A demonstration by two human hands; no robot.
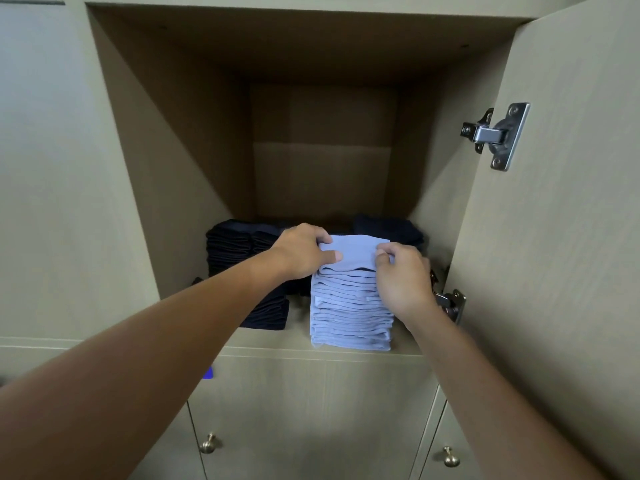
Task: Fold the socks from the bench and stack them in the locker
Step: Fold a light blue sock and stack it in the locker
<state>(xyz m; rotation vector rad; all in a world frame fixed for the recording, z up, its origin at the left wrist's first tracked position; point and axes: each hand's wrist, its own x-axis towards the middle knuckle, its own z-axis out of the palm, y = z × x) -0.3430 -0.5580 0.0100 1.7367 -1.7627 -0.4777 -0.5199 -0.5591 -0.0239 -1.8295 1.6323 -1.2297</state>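
A tall stack of folded light-blue socks [349, 313] stands near the front edge of the open locker's shelf [270, 341]. On top of it lies a folded light-blue sock [355, 252]. My left hand [301, 251] pinches that top sock's left edge between thumb and fingers. Its right edge is pinched by my right hand [401, 275]. Stacks of folded dark navy socks [228, 247] fill the shelf to the left and behind the blue stack.
The locker door [561, 237] hangs open on the right, with metal hinges [495, 133] at its inner edge. Closed lower locker doors with brass knobs [207, 443] sit below the shelf. The locker's upper space above the stacks is bare.
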